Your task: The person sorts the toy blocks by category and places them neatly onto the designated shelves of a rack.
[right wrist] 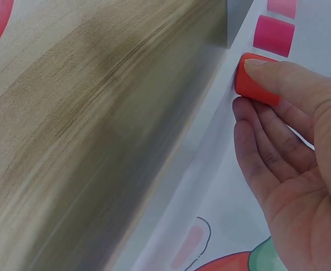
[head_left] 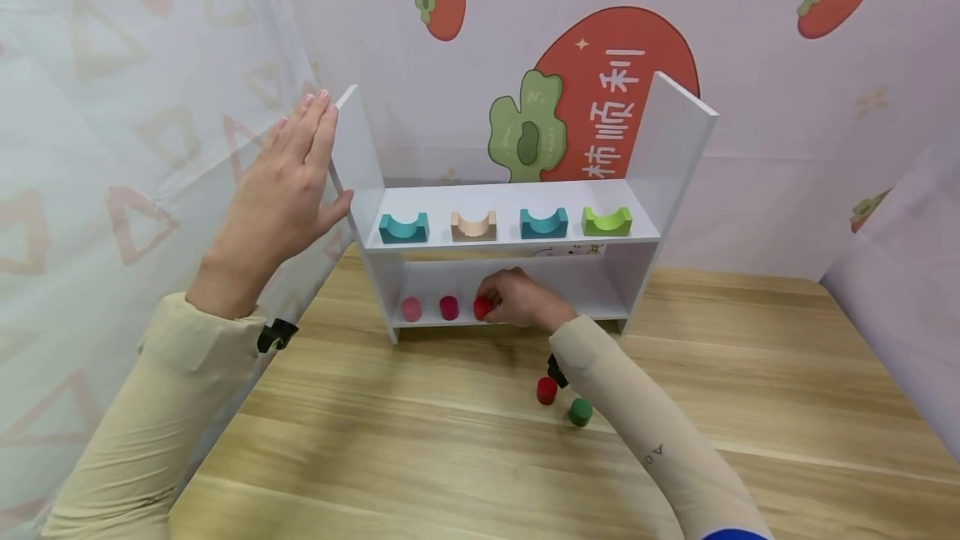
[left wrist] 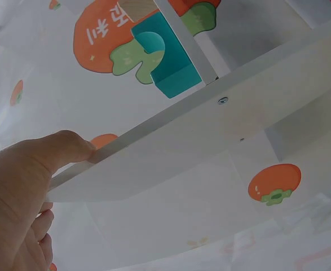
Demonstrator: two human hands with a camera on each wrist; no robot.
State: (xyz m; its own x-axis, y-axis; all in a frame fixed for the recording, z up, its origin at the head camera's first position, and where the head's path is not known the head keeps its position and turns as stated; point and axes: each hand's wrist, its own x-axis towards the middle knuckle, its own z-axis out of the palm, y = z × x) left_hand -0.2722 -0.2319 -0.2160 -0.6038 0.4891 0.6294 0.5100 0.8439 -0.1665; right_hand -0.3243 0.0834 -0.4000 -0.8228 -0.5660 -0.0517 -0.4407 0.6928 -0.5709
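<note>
On the lower board of a white two-tier shelf (head_left: 517,244), my right hand (head_left: 517,298) pinches a bright red cylinder block (right wrist: 260,79) between thumb and fingers. To its left stand a magenta cylinder (head_left: 448,307) and a pink cylinder (head_left: 410,309), in a row along the front edge. My left hand (head_left: 288,177) rests against the shelf's left side panel (head_left: 358,161), fingers straight and pointing up. In the left wrist view its thumb (left wrist: 69,148) touches the panel's edge, while the other fingers are partly hidden below.
Along the upper board sit a teal arch block (head_left: 403,229), a beige arch block (head_left: 474,228), another teal arch block (head_left: 543,225) and a lime green one (head_left: 607,223). Near the right forearm, a red cylinder (head_left: 547,391) and a green cylinder (head_left: 580,412) stand on the wooden table (head_left: 405,448).
</note>
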